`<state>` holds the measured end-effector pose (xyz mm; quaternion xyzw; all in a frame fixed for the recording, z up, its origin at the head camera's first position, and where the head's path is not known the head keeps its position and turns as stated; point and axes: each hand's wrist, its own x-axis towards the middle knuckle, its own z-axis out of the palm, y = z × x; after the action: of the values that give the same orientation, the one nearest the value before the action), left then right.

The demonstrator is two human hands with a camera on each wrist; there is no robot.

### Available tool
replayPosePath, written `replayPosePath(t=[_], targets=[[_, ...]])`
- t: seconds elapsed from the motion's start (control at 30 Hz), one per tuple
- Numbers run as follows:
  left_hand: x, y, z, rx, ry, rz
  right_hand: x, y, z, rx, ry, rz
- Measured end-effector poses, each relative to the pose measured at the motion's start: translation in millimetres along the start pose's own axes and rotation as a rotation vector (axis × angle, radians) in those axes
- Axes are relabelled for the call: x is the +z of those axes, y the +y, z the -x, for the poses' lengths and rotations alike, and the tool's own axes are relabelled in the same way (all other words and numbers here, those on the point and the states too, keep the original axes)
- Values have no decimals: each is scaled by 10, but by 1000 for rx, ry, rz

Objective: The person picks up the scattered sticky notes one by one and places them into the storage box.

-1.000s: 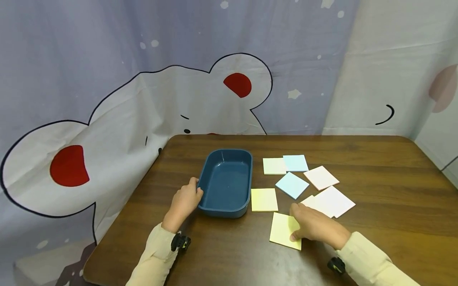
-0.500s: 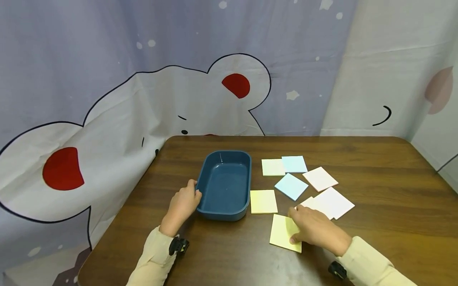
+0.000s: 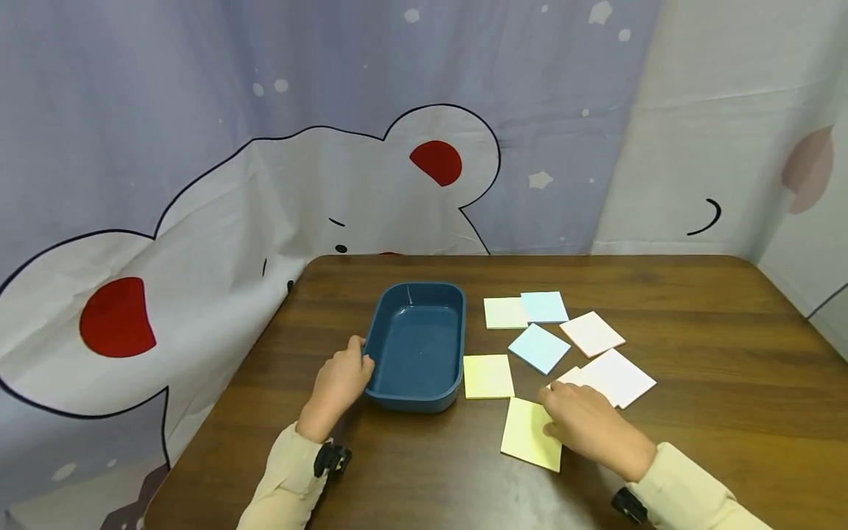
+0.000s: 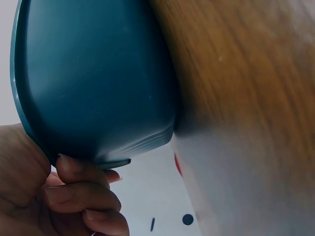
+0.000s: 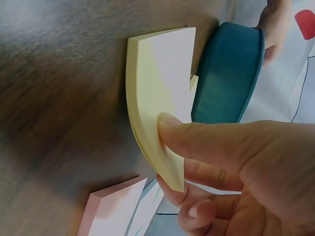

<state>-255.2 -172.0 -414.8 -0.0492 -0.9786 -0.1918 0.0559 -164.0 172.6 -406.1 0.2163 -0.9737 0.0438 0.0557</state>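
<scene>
My left hand (image 3: 341, 383) grips the left rim of a blue rectangular tub (image 3: 414, 404), its fingers curled at the edge in the left wrist view. On the table to the right, my right hand (image 3: 592, 428) pinches the right side of a yellow sticky note pad (image 3: 528, 436). The right wrist view has the thumb on top of this pad and fingers beneath; the held end bends upward. A second yellow sticky note pad (image 3: 489, 377) lies just beyond it, beside the tub. Part of a pale pad (image 3: 571, 376) shows behind the right hand, which hides the rest.
Farther back lie a pale green pad (image 3: 506, 313), a light blue pad (image 3: 545, 307), another light blue pad (image 3: 539, 349) and a pale pink pad (image 3: 592, 334). A whitish pad (image 3: 620, 377) is right of them. A printed curtain (image 3: 563, 125) hangs behind the wooden table (image 3: 715, 353).
The right thumb has drawn back toward the near yellow pad's right edge, and the pad has shifted slightly rightward. The left hand keeps its hold on the tub.
</scene>
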Motion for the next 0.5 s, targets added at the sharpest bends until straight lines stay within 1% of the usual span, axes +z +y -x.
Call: replayPosePath(t=[0.17,0.33,0.4,0.5], targets=[[-8,-3,4,-3,-2,-11,24,5,4,-5,1,16],[-2,-3,-2,-1,-2,-7,30,26,10,-8,26,13],[4,-3,-5,1,-2,-6,14,41,13,-15,34,0],[11,-1,-3,4,0,-5,-31,52,13,-12,1,-54]])
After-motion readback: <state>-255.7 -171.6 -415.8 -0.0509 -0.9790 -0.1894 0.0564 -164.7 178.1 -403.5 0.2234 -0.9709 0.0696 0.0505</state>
